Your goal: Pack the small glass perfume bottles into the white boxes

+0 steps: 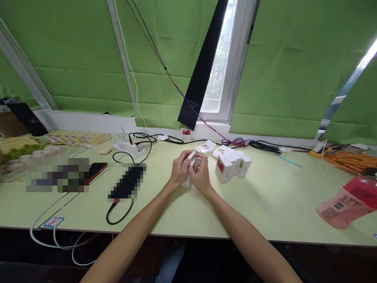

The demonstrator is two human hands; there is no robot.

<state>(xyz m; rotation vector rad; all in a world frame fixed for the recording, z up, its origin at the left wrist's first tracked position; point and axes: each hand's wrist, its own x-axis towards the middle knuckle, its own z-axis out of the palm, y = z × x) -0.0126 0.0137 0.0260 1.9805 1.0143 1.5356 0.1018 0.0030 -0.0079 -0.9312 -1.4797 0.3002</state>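
Note:
Both hands meet over the table around a small white cardboard box [186, 183], which stands upright and slightly tilted. My left hand [178, 168] is closed around its left side. My right hand [201, 175] has its fingers curled at the box's upper right part; a pale, shiny bit shows between the fingertips, too small to name. Just behind my hands, a flat white box [206, 147] lies on the table. To the right stand several similar white boxes in a close row, the nearest box [223, 169] having a red picture.
A power strip [128, 148] with black cables sits left. A phone [98, 171] and a blurred dark device [128, 182] lie nearer. An egg tray [29, 151] is far left. A pink container [346, 202] stands right, near cable coils [262, 146]. The table edge [191, 236] runs in front.

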